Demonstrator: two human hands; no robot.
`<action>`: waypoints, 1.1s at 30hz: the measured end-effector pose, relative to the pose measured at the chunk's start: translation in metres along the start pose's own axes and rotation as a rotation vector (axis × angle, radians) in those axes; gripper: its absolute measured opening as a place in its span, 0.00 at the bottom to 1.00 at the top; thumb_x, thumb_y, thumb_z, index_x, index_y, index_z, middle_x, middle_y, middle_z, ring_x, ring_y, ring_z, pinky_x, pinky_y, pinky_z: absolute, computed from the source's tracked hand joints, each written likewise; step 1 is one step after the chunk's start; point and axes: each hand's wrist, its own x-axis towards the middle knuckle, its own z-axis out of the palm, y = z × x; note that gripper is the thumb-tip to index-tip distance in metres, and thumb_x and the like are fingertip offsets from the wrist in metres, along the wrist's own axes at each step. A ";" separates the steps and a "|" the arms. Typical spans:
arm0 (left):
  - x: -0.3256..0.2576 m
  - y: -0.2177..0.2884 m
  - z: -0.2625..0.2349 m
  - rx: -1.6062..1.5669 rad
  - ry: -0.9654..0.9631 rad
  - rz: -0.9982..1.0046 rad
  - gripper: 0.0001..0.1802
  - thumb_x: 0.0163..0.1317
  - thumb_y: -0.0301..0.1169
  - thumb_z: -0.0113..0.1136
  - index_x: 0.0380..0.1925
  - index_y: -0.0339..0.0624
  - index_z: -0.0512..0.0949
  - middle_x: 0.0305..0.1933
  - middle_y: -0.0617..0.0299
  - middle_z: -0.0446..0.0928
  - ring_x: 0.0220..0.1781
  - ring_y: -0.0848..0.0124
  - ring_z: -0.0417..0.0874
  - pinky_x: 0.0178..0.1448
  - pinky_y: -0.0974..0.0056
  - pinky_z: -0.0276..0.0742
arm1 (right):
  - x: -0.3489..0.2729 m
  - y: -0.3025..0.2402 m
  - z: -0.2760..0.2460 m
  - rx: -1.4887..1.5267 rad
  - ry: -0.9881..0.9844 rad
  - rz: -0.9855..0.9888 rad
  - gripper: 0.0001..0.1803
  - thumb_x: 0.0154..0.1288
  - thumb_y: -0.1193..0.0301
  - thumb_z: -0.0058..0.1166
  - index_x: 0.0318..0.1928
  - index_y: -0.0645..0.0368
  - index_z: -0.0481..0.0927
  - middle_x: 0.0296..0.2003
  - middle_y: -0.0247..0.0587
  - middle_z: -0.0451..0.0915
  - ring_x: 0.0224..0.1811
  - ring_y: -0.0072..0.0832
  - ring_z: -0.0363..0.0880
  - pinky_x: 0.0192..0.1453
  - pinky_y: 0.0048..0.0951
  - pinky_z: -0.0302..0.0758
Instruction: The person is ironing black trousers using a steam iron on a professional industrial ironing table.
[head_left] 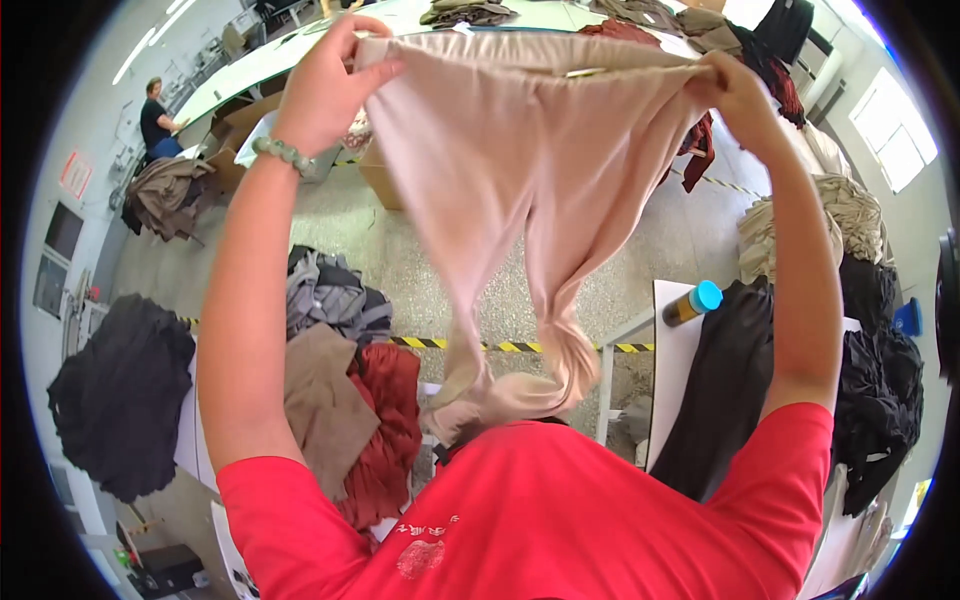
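Note:
A pair of pale pink trousers (pixel 535 140) hangs stretched out in front of me, held up by its elastic waistband. My left hand (pixel 335 85) grips one end of the waistband between thumb and fingers, a green bead bracelet on its wrist. At the other end, my right hand (pixel 738 92) is closed on the waistband, its fingertips partly hidden by the cloth. The legs drop down toward my red shirt, and their lower ends are bunched and twisted. A small light label shows inside the waistband.
Brown and dark red garments (pixel 385 420) lie piled to my left, beside a large black heap (pixel 122 395). On the right, black trousers (pixel 715 380) and a blue-lidded bottle (pixel 692 303) rest on a white table. A person (pixel 158 120) stands by a long table, far left.

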 end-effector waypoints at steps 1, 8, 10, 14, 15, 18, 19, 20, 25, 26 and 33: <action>0.016 -0.010 0.001 0.112 -0.005 -0.026 0.19 0.66 0.36 0.68 0.53 0.41 0.77 0.38 0.65 0.83 0.39 0.77 0.81 0.45 0.68 0.76 | 0.012 0.002 -0.006 0.064 0.017 0.024 0.09 0.67 0.70 0.59 0.44 0.62 0.81 0.32 0.40 0.81 0.37 0.26 0.77 0.45 0.32 0.74; 0.133 -0.075 0.072 0.137 -0.081 -0.053 0.17 0.67 0.39 0.67 0.48 0.37 0.83 0.41 0.65 0.86 0.40 0.79 0.82 0.49 0.70 0.76 | 0.050 0.065 -0.006 0.174 0.205 0.158 0.13 0.66 0.82 0.59 0.49 0.60 0.77 0.36 0.31 0.79 0.40 0.18 0.78 0.45 0.23 0.76; 0.169 -0.090 0.106 0.093 -0.113 -0.031 0.17 0.66 0.39 0.68 0.47 0.37 0.82 0.38 0.64 0.85 0.37 0.79 0.81 0.45 0.69 0.76 | 0.059 0.094 -0.008 0.037 0.271 0.171 0.17 0.67 0.79 0.59 0.55 0.60 0.76 0.39 0.36 0.82 0.39 0.22 0.79 0.46 0.26 0.78; 0.240 -0.110 0.183 0.030 -0.111 0.105 0.17 0.65 0.39 0.68 0.44 0.35 0.82 0.36 0.61 0.86 0.32 0.77 0.81 0.38 0.69 0.76 | 0.069 0.166 -0.019 -0.258 0.241 0.318 0.16 0.69 0.73 0.57 0.56 0.61 0.78 0.42 0.44 0.83 0.41 0.27 0.80 0.49 0.30 0.77; 0.255 -0.111 0.203 0.011 -0.135 0.013 0.18 0.66 0.39 0.68 0.44 0.33 0.81 0.33 0.62 0.84 0.30 0.78 0.78 0.35 0.70 0.74 | 0.071 0.186 -0.022 -0.332 0.249 0.350 0.15 0.69 0.74 0.56 0.55 0.60 0.79 0.41 0.43 0.83 0.40 0.26 0.79 0.48 0.29 0.76; 0.280 -0.105 0.270 -0.023 -0.184 -0.123 0.12 0.66 0.31 0.68 0.44 0.35 0.80 0.30 0.67 0.75 0.32 0.80 0.70 0.36 0.71 0.69 | 0.053 0.241 -0.035 -0.293 0.374 0.578 0.10 0.68 0.71 0.56 0.48 0.55 0.82 0.32 0.47 0.82 0.31 0.34 0.77 0.40 0.35 0.75; 0.291 -0.102 0.293 -0.076 -0.234 -0.016 0.10 0.65 0.28 0.68 0.41 0.36 0.79 0.33 0.68 0.74 0.36 0.80 0.70 0.41 0.72 0.69 | 0.049 0.259 -0.042 -0.308 0.374 0.578 0.10 0.68 0.72 0.57 0.48 0.53 0.83 0.30 0.45 0.81 0.30 0.33 0.77 0.40 0.35 0.75; 0.305 -0.101 0.313 -0.108 -0.300 0.001 0.10 0.64 0.28 0.69 0.38 0.37 0.77 0.34 0.69 0.72 0.37 0.80 0.70 0.43 0.72 0.68 | 0.045 0.276 -0.048 -0.266 0.361 0.590 0.11 0.65 0.74 0.58 0.48 0.54 0.83 0.31 0.43 0.81 0.31 0.32 0.77 0.41 0.34 0.75; 0.384 -0.110 0.417 -0.168 -0.430 0.153 0.11 0.61 0.25 0.70 0.34 0.34 0.75 0.32 0.64 0.68 0.34 0.73 0.69 0.41 0.70 0.68 | 0.057 0.365 -0.073 -0.318 0.478 0.641 0.11 0.57 0.80 0.61 0.42 0.60 0.84 0.32 0.37 0.76 0.30 0.27 0.73 0.40 0.26 0.72; 0.403 -0.113 0.440 -0.230 -0.449 0.130 0.10 0.60 0.24 0.70 0.34 0.34 0.76 0.32 0.63 0.70 0.34 0.73 0.70 0.41 0.70 0.68 | 0.063 0.384 -0.078 -0.351 0.540 0.620 0.11 0.56 0.81 0.61 0.41 0.61 0.85 0.32 0.35 0.74 0.29 0.25 0.72 0.38 0.25 0.71; 0.530 -0.148 0.620 -0.425 -0.456 0.217 0.11 0.58 0.25 0.72 0.35 0.34 0.78 0.30 0.61 0.73 0.31 0.71 0.73 0.39 0.67 0.72 | 0.089 0.513 -0.120 -0.220 0.753 0.905 0.11 0.67 0.79 0.53 0.48 0.62 0.82 0.20 0.32 0.74 0.17 0.18 0.67 0.22 0.22 0.65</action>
